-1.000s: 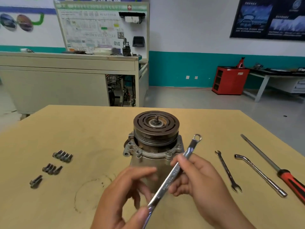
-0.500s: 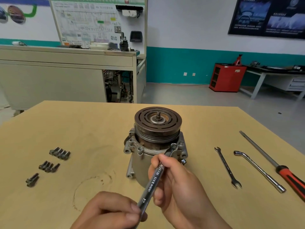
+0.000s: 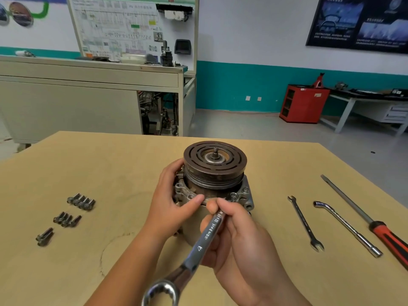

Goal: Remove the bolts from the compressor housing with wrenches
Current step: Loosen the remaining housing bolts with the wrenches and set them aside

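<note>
The compressor housing (image 3: 245, 196) stands upright in the middle of the table (image 3: 110, 168), and the left hand (image 3: 174, 204) wraps round its left side with the thumb on the front rim. The right hand (image 3: 240, 239) is curled tight round the wrench (image 3: 207, 237), which runs like a long stick from the person up to a bolt (image 3: 234, 197) on the front right of the rim. That bolt is just past the right hand, but the hand hides the wrench tip, so I can't tell if it sits on it.
</note>
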{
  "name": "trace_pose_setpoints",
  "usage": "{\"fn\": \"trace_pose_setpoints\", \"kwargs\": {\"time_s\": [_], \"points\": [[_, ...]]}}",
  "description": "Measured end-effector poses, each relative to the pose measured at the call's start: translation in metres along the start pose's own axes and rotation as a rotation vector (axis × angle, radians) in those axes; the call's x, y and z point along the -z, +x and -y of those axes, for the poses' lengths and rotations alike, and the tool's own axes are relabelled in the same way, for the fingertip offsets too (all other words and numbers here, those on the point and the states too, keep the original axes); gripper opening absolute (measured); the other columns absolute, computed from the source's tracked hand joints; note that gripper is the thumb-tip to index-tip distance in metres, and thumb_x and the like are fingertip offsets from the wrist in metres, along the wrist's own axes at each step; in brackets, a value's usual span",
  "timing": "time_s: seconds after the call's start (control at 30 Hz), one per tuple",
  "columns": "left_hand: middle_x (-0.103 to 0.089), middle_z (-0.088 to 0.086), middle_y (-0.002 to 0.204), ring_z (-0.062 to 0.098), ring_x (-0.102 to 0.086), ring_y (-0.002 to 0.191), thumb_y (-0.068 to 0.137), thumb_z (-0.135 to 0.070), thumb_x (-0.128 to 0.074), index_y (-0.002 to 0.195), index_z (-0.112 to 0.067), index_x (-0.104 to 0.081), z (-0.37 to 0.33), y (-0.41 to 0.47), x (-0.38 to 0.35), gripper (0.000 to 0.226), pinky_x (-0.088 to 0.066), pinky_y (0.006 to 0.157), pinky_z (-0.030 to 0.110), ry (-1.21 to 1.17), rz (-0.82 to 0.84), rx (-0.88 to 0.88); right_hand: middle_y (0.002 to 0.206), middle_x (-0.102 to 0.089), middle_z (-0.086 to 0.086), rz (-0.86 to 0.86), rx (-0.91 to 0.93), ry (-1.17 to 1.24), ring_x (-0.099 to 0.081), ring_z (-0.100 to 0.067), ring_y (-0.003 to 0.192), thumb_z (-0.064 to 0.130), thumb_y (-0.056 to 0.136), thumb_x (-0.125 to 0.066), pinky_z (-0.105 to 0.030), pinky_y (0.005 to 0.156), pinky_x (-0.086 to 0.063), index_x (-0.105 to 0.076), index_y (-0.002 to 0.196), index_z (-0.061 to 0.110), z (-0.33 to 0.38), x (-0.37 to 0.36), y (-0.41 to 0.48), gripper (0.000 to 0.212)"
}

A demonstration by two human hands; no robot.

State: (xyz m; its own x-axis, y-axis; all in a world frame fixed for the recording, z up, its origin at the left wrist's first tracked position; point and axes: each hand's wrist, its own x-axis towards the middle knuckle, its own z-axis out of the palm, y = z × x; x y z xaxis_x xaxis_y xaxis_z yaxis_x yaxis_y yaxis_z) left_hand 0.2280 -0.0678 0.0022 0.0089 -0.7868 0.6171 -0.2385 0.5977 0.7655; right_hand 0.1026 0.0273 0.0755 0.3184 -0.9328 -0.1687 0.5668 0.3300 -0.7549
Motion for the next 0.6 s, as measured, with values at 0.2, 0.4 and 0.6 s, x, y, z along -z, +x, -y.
{"fn": "trace_pose_setpoints", "kwargs": {"time_s": [0.2,0.4,0.6], "points": [[-0.051,-0.02,0.136,0.001,-0.047,0.127,0.046,-0.048,-0.081,0.133,-0.044,-0.037,0.025,0.001,0.01,0.097,-0.04,0.103,0.02,-0.052,0.103,0.105,0.042,-0.045,-0.004,0.064,-0.05,0.004,-0.047,-0.014,0.029,0.025,0.073,-0.047,-0.017,0.03,-0.038,-0.05,0.062,0.01,0.006,0.005,0.0,0.019],[-0.049,-0.02,0.132,-0.014,-0.049,0.116,0.043,-0.05,-0.077,0.13,-0.043,-0.035,0.022,0.0,0.006,0.096,-0.036,0.089,0.002,-0.089,0.084,0.156,0.04,-0.041,-0.002,0.109,-0.168,-0.131,-0.042,-0.012,0.029,0.028,0.072,-0.049,-0.02,0.031,-0.04,-0.052,0.061,0.011,0.018,0.025,-0.003,0.021],[-0.049,-0.022,0.128,-0.017,-0.05,0.113,0.045,-0.048,-0.076,0.125,-0.046,-0.037,0.022,-0.001,0.003,0.089,-0.038,0.086,0.001,-0.093,0.065,0.157,0.037,-0.034,0.003,0.159,-0.326,-0.564,-0.032,-0.009,0.025,0.037,0.072,-0.05,-0.017,0.031,-0.035,-0.051,0.051,0.021,0.054,0.044,-0.001,0.027]]}}
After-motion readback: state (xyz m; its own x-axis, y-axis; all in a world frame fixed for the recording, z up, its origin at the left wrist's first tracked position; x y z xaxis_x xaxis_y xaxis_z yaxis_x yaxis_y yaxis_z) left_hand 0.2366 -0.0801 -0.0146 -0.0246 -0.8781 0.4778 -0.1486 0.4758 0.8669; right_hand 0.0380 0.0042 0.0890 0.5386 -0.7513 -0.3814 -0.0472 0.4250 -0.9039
